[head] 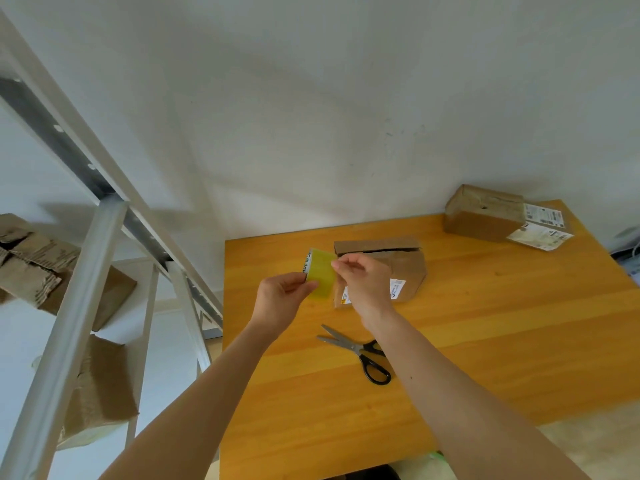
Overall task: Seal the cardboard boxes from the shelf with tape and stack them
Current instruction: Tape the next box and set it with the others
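Glossy yellow tape (pixel 320 273); matt creased cardboard box (pixel 398 268); smooth wood table (pixel 485 341); metal shelf (pixel 90 258).

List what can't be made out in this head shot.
- Head view: yellow-green tape roll partly hidden by the left hand and right hand holding it; core print cut off.
- Brown cardboard box behind: near corner hidden by the right hand; label text too small.
- Cardboard boxes on the grey metal shelf: cut by left edge, crossed by its post.

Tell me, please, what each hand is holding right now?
Left hand: holds the tape roll.
Right hand: pinches the tape roll's edge.
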The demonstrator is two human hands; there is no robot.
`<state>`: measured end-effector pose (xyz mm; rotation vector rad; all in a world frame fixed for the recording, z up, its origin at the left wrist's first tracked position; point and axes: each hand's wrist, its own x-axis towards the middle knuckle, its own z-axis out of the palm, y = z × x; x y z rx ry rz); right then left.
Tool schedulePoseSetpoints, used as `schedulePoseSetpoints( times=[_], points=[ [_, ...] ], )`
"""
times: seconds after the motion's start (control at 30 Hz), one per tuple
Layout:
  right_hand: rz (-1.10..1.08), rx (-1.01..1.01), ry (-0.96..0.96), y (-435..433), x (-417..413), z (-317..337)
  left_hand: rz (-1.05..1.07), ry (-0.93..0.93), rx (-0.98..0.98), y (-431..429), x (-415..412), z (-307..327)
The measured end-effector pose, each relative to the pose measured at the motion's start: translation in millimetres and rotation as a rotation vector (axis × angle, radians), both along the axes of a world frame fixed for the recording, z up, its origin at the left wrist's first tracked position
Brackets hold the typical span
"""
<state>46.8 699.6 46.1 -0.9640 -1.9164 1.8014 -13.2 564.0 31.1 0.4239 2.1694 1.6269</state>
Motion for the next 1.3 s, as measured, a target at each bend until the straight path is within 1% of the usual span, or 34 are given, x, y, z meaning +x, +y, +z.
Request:
schedulePoseSetpoints(
  times=[0.13,0.23,0.4,0.53,0.6,0.67,0.73,0.8,0.87,0.97,1.1,1.2,1.3],
  points=[
    [0.141,0.153,0.013,1.9,-0.8,0.7,0.033,-0.068,-0.01,-6.0,2.2,-0.9],
    [0.199,0.19,0.019,-0.8,-1.4,0.4,0.069,-0.086,-0.028,-11.3,2.9,-5.6],
    [0.171,0.109,0.032,-5.6,-6.0,3.0,0.09,-0.073,-0.053,-7.6,-6.5,-1.7],
    [0.204,-0.017,-0.089,1.4,-7.8,6.2,0.038,-0.044,-0.119,-9.5,-9.2,-1.8],
    [0.198,-0.03,-0.139,3.5,-8.7,8.7,-0.003,-0.024,-0.116,-8.5,-9.0,-1.1],
    [0.159,-0.007,-0.152,2.5,-9.5,11.0,-0.049,0.039,-0.105,-5.8,-8.4,2.8],
    [0.125,-0.004,-0.132,2.8,-9.9,13.2,-0.09,0.111,-0.135,-4.1,-10.3,6.7],
    [0.113,-0.053,-0.115,7.9,-9.9,17.4,-0.107,0.185,-0.195,-6.5,-14.3,8.7],
    [0.151,-0.077,-0.135,14.0,-10.1,22.5,-0.122,0.229,-0.229,-9.7,-17.0,8.7],
    [0.268,-0.032,-0.195,18.3,-10.7,27.9,-0.139,0.256,-0.247,-10.1,-18.0,9.5],
    [0.278,-0.02,-0.19,19.9,-9.0,29.6,-0.203,0.29,-0.255,-12.0,-18.6,15.3],
    [0.291,0.107,-0.134,15.1,-5.1,30.4,-0.213,0.253,-0.245,-13.2,-20.8,18.7],
    [0.251,0.148,-0.052,8.0,-3.4,33.2,-0.186,0.185,-0.176,-12.0,-19.3,25.3]
  ],
)
